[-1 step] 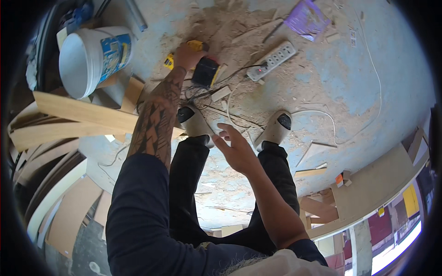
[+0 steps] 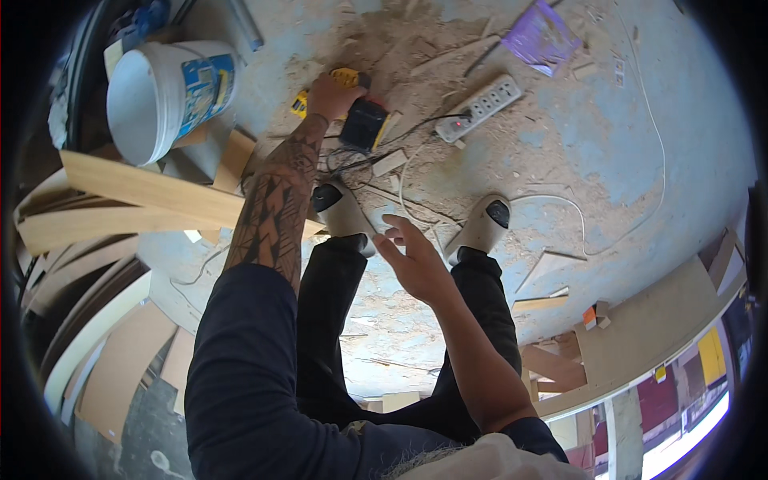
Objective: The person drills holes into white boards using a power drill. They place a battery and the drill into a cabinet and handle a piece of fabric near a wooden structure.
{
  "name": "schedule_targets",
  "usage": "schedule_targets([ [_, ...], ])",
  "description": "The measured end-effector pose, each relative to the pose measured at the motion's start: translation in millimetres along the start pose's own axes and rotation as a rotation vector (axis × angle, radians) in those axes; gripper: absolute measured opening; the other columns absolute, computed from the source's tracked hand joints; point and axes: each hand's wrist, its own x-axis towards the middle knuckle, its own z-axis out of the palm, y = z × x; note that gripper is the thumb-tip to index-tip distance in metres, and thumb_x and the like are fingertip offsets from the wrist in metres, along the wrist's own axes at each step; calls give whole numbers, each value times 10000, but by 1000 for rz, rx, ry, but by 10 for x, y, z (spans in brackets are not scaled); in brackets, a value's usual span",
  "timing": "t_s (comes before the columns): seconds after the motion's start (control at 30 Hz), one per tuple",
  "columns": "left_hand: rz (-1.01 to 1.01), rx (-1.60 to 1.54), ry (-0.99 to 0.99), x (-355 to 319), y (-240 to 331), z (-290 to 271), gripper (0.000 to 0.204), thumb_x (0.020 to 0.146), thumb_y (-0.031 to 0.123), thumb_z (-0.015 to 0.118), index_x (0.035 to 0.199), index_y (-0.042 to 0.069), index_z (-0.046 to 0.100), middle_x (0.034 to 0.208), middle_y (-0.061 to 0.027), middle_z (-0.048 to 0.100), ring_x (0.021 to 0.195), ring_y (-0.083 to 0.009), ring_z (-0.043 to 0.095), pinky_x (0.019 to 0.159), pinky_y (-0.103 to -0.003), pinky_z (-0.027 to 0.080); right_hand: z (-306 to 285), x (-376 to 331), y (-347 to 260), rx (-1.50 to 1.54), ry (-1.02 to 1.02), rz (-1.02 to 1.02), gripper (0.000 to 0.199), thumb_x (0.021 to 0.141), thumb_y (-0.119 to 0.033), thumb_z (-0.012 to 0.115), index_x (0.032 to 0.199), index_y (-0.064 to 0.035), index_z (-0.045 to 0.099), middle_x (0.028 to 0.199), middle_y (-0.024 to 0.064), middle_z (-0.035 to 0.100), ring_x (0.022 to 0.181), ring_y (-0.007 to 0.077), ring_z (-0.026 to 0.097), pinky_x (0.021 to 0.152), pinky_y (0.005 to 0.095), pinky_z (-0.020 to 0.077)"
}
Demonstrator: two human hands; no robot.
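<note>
**A:** What fills the view, starting with the biggest things?

**B:** A dusty concrete floor (image 2: 640, 144), pale blue in patches and strewn with sawdust and wood chips. Along the left lie long curved strips of light plywood (image 2: 144, 188), stacked loosely. At lower right a wide board (image 2: 664, 320) runs along the rim of the view. The person looks straight down at their own dark trousers and two light grey shoes, the left shoe (image 2: 340, 210) and the right shoe (image 2: 482, 228), planted apart on the floor.

**A:** And middle-sized things?

**B:** A white plastic bucket (image 2: 160, 96) with a blue and yellow label lies on its side at upper left, its open mouth facing left. A white power strip (image 2: 480, 108) sits on the floor at upper centre, with a thin white cable (image 2: 640, 224) looping off to the right. A crumpled purple wrapper (image 2: 542, 38) lies near the top.

**A:** Where are the hands?

**B:** Well apart. The left hand (image 2: 332, 94), on a tattooed forearm, stretches far forward and is closed around the handle of a yellow and black cordless drill (image 2: 360, 116), which rests on the floor just left of the power strip and ahead of the left shoe. The right hand (image 2: 412, 260) hangs in the air between the two shoes, fingers loosely spread, holding nothing.

**A:** Anything smaller?

**B:** Thin dark wires (image 2: 360, 160) tangle on the floor just below the drill, and small wood offcuts (image 2: 540, 304) lie scattered at right.
</note>
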Motion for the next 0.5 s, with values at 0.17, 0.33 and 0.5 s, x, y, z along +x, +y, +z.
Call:
schedule_targets([
  [0.17,-179,-406,264,-314,-349,-204,852,745,565,846,1148,-153,627,1092,-280,721,1040,-363,725,899,-428,564,133,58,103,-29,27,32,612,1035,-430,613,1457,3,516,1335,259,638,1265,368,620,1046,429,471],
  [0.33,-410,-1589,316,-282,-876,-501,570,852,428,816,1168,-24,674,1166,-93,707,1089,-195,665,954,-373,525,157,115,106,6,69,-30,525,1040,-366,631,1433,-30,539,1241,208,692,1172,330,669,1006,428,498],
  [0.5,-126,-1706,244,-202,-1000,-106,419,960,457,706,1138,79,697,950,-1,669,889,-130,661,786,-319,526,75,135,44,-103,140,-178,365,1026,-236,670,1330,-43,612,1206,175,717,1142,324,687,1008,418,513],
])
